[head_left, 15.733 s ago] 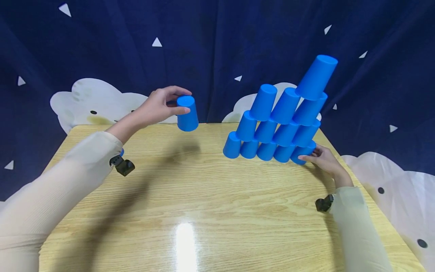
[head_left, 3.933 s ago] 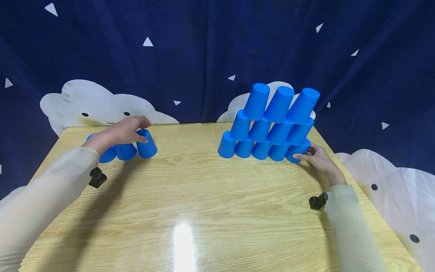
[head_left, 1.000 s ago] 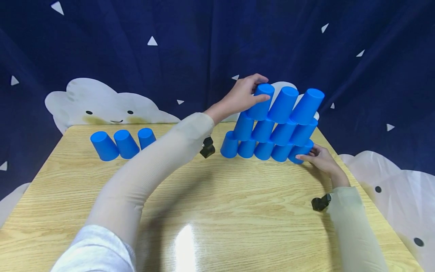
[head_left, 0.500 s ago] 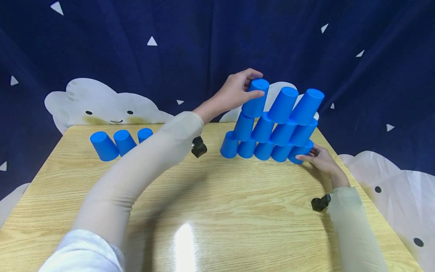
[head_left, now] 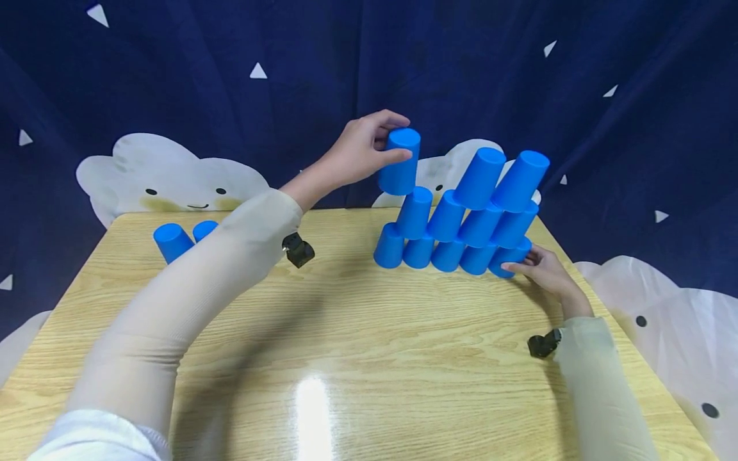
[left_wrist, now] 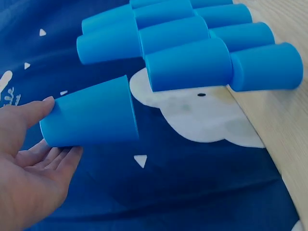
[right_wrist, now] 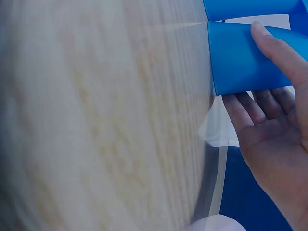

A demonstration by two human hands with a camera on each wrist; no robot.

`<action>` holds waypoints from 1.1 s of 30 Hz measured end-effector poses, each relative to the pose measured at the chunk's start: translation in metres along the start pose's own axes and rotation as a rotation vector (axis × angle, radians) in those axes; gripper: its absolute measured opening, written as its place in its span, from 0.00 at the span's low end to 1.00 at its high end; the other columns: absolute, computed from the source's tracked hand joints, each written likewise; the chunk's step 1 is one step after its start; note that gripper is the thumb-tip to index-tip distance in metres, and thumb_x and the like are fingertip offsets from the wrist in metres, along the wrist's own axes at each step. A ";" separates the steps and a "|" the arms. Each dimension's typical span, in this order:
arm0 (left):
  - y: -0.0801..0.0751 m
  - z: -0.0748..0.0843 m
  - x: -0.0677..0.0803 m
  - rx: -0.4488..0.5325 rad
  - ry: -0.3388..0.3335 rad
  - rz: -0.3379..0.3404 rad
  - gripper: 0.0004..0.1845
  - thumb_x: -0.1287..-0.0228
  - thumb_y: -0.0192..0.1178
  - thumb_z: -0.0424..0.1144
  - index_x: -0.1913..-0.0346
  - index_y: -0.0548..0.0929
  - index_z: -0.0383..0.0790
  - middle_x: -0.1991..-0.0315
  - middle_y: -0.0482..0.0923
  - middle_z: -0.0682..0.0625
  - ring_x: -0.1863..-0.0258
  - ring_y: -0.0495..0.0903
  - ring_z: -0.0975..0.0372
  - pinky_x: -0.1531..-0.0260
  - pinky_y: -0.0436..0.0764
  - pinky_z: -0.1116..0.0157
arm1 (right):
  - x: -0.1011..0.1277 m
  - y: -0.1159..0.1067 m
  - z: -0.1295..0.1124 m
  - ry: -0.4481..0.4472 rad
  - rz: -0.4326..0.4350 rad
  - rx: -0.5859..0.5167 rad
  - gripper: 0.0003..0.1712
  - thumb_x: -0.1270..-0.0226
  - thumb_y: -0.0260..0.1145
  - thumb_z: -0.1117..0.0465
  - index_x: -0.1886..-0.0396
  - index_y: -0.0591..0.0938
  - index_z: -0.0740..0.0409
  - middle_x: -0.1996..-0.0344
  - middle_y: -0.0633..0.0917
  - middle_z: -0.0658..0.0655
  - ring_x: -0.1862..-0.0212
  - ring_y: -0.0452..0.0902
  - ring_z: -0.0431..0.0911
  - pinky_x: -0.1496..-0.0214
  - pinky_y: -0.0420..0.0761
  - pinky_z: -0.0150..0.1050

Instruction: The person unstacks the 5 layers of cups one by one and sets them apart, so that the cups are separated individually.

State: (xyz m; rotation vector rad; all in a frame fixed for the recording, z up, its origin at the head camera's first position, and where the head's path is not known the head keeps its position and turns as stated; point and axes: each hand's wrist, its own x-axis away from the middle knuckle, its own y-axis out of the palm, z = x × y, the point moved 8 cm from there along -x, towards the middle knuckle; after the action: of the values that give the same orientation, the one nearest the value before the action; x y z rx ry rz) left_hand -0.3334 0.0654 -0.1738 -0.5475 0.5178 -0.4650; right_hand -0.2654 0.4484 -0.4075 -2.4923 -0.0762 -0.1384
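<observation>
My left hand (head_left: 363, 148) pinches an upside-down blue plastic cup (head_left: 399, 169) between thumb and fingers, in the air up and to the left of the cup stack. In the left wrist view the held cup (left_wrist: 94, 115) is apart from the stacked cups (left_wrist: 187, 65). The stack (head_left: 461, 221) has three rows of upside-down blue cups, with two cups in its top row toward the right. My right hand (head_left: 544, 272) holds the bottom row's rightmost cup (head_left: 507, 261). In the right wrist view the thumb and fingers lie around that cup (right_wrist: 245, 60), which stands on the table.
Two upside-down blue cups (head_left: 172, 240) show at the table's left, partly behind the left sleeve (head_left: 219, 256). The wooden table (head_left: 403, 358) ends at a dark blue curtain (head_left: 323, 64) with white clouds and triangles. A black wrist camera (head_left: 298, 250) juts below the left sleeve.
My left hand has lifted the top row's leftmost cup off the stack and carried it to the left. Its sleeve now hides a third cup on the left. The right hand keeps its place.
</observation>
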 end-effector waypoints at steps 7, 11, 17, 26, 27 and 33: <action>-0.016 -0.015 0.014 -0.025 -0.026 -0.009 0.27 0.33 0.65 0.38 0.34 0.71 0.36 0.36 0.71 0.45 0.38 0.74 0.57 0.40 0.74 0.65 | -0.002 0.000 0.001 0.000 0.008 -0.003 0.45 0.30 0.65 0.49 0.25 0.57 0.67 0.33 0.68 0.71 0.34 0.67 0.62 0.34 0.71 0.50; -0.020 -0.028 0.024 -0.051 -0.041 -0.024 0.28 0.34 0.65 0.36 0.34 0.71 0.35 0.36 0.71 0.43 0.38 0.74 0.55 0.39 0.75 0.62 | -0.003 0.000 0.003 0.000 0.001 -0.003 0.45 0.30 0.65 0.49 0.25 0.56 0.67 0.32 0.68 0.70 0.34 0.66 0.62 0.33 0.69 0.51; -0.023 -0.048 0.037 -0.112 -0.078 -0.059 0.28 0.34 0.65 0.36 0.33 0.71 0.33 0.37 0.70 0.40 0.37 0.72 0.50 0.39 0.75 0.57 | -0.003 0.000 0.002 0.015 -0.007 -0.007 0.45 0.29 0.65 0.50 0.24 0.55 0.67 0.32 0.67 0.71 0.33 0.66 0.62 0.32 0.67 0.54; -0.027 -0.075 0.054 -0.151 -0.126 -0.132 0.27 0.37 0.67 0.34 0.36 0.73 0.31 0.39 0.72 0.37 0.40 0.74 0.47 0.41 0.76 0.52 | -0.004 -0.001 0.004 0.023 -0.005 -0.021 0.46 0.30 0.65 0.49 0.24 0.54 0.66 0.32 0.66 0.70 0.32 0.64 0.64 0.31 0.65 0.55; -0.027 -0.079 0.057 -0.157 -0.134 -0.140 0.27 0.37 0.67 0.34 0.36 0.73 0.31 0.39 0.72 0.37 0.40 0.74 0.46 0.41 0.76 0.51 | -0.005 0.000 0.005 0.024 -0.005 -0.020 0.46 0.29 0.64 0.49 0.24 0.54 0.66 0.31 0.66 0.70 0.32 0.64 0.64 0.31 0.65 0.56; -0.031 -0.107 0.071 -0.211 -0.169 -0.179 0.27 0.38 0.68 0.33 0.38 0.75 0.30 0.40 0.74 0.36 0.42 0.75 0.46 0.43 0.77 0.51 | -0.005 0.000 0.004 0.035 -0.012 -0.023 0.44 0.28 0.63 0.53 0.24 0.53 0.68 0.31 0.65 0.72 0.32 0.63 0.65 0.31 0.63 0.57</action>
State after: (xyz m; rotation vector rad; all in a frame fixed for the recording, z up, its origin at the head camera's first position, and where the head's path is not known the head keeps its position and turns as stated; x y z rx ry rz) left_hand -0.3482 -0.0355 -0.2578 -0.8333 0.3582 -0.5324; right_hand -0.2702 0.4505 -0.4116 -2.5117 -0.0755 -0.1883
